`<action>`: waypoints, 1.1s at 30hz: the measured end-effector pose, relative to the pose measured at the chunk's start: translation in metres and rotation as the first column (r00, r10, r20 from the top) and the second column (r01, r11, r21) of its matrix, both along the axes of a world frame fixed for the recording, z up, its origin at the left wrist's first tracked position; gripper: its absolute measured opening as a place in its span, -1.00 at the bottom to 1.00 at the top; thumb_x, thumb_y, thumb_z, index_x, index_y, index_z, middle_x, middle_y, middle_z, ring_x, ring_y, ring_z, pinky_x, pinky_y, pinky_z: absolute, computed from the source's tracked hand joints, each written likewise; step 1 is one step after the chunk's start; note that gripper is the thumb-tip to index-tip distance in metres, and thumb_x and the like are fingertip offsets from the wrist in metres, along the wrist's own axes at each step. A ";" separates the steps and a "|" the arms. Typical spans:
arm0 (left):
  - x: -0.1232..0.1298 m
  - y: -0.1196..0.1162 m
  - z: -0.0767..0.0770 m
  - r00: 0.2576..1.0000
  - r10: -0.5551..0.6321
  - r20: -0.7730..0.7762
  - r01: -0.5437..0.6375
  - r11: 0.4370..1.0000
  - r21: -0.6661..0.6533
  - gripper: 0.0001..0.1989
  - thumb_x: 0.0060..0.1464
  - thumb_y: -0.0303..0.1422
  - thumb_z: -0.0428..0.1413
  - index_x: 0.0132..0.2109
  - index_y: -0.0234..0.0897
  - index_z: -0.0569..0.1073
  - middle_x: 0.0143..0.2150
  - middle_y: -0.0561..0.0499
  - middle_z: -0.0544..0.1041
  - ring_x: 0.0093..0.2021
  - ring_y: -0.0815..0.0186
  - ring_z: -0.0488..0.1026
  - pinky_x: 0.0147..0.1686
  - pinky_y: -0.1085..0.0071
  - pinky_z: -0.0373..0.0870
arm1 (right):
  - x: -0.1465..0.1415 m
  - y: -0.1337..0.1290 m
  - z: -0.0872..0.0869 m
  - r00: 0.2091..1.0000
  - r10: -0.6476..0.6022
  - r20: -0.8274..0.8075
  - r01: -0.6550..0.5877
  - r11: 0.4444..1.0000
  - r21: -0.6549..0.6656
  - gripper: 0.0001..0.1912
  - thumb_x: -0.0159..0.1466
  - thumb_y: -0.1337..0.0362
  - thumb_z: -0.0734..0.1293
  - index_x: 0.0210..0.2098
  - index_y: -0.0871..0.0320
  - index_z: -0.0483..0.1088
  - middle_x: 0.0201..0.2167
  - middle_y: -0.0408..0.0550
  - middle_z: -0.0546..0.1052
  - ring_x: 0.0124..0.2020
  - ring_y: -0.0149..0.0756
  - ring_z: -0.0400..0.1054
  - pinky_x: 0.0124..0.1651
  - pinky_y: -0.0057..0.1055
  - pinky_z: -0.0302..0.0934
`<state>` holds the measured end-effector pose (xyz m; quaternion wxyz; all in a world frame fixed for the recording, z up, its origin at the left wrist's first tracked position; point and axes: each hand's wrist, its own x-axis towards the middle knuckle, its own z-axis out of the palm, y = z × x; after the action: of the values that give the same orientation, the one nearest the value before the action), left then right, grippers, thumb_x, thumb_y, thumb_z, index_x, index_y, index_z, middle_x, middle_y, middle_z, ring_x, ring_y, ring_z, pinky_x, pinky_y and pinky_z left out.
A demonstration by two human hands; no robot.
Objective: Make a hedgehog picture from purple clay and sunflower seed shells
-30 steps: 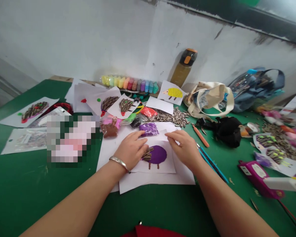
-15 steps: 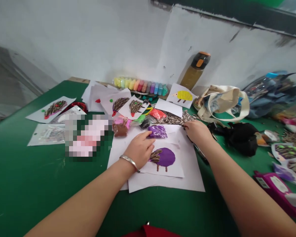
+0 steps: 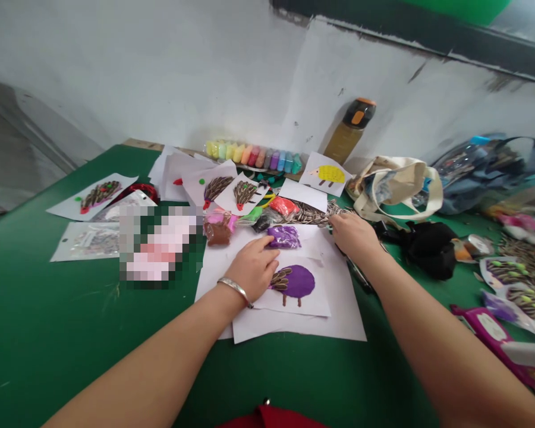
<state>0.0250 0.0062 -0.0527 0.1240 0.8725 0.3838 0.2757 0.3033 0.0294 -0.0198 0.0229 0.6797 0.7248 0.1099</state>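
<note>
A white sheet with a purple clay hedgehog body [image 3: 300, 281] lies in front of me, striped sunflower seeds stuck on its left part and two brown legs below. My left hand [image 3: 253, 267] rests on the sheet's left side, fingers apart, fingertips beside a purple clay packet [image 3: 284, 237]. At the near edge of the seed pile [image 3: 312, 213] is my right hand [image 3: 353, 239], its fingers bent together; whatever is between the fingertips is too small to make out. Larger white paper [image 3: 348, 324] lies underneath.
Clay packets in many colours [image 3: 254, 156], a bottle [image 3: 351, 131] and a yellow hedgehog picture [image 3: 325, 173] stand or lie at the back. On the right are a cream bag [image 3: 395, 187], a black pouch [image 3: 430, 249] and a magenta object [image 3: 493, 333]. Seed hedgehog pictures [image 3: 98, 195] lie left.
The view has shifted slightly, so things on the right appear a little further left. My hands have barely moved; the right one stays by the seeds.
</note>
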 end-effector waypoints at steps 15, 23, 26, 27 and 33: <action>0.000 -0.011 0.016 0.982 -0.145 0.124 0.124 0.978 0.166 -0.77 0.19 -0.50 0.01 -0.10 -0.42 0.55 -0.08 -0.20 0.59 -0.05 0.14 0.50 0.01 0.12 0.48 | -0.068 -0.095 0.003 0.495 -0.003 -0.869 -0.028 0.999 -0.019 -0.87 0.25 0.27 0.31 -0.28 0.05 0.53 -0.34 -0.16 0.61 -0.31 -0.30 0.47 -0.20 -0.38 0.29; -0.002 -0.010 0.017 0.984 -0.150 0.095 0.135 0.980 0.146 -0.77 0.20 -0.50 0.02 -0.09 -0.43 0.54 -0.06 -0.19 0.59 0.01 0.11 0.47 0.08 0.07 0.42 | -0.078 -0.086 -0.014 0.585 0.274 -0.763 -0.238 0.958 0.161 -0.87 0.28 0.37 0.31 -0.26 0.09 0.52 -0.31 -0.09 0.53 -0.21 -0.29 0.38 -0.13 -0.35 0.26; -0.003 -0.010 0.018 0.985 -0.154 0.076 0.143 0.980 0.138 -0.77 0.20 -0.50 0.02 -0.10 -0.44 0.54 -0.06 -0.20 0.58 0.03 0.09 0.45 0.10 0.06 0.40 | -0.082 -0.087 -0.017 0.600 0.301 -0.741 -0.242 0.951 0.190 -0.87 0.29 0.37 0.31 -0.27 0.10 0.52 -0.33 -0.07 0.50 -0.23 -0.28 0.36 -0.14 -0.33 0.25; -0.003 -0.011 0.019 0.986 -0.153 0.066 0.143 0.981 0.134 -0.78 0.20 -0.50 0.02 -0.11 -0.43 0.54 -0.06 -0.19 0.58 0.03 0.09 0.44 0.10 0.06 0.39 | -0.083 -0.087 -0.017 0.607 0.301 -0.735 -0.240 0.952 0.192 -0.87 0.29 0.37 0.31 -0.27 0.10 0.52 -0.34 -0.07 0.49 -0.23 -0.28 0.35 -0.14 -0.32 0.24; -0.005 -0.016 0.030 0.988 -0.150 -0.032 0.151 0.987 0.047 -0.77 0.23 -0.46 0.00 -0.15 -0.38 0.55 -0.07 -0.16 0.57 -0.01 0.11 0.43 0.07 0.09 0.37 | -0.084 -0.088 -0.018 0.643 0.289 -0.709 -0.232 0.956 0.179 -0.87 0.29 0.36 0.31 -0.27 0.13 0.53 -0.34 -0.04 0.50 -0.24 -0.24 0.33 -0.15 -0.26 0.22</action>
<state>0.0196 -0.0098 -0.0232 0.1174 0.9056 0.3117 0.2627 0.2189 -0.0584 -0.0377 -0.3074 0.5558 0.7594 -0.1413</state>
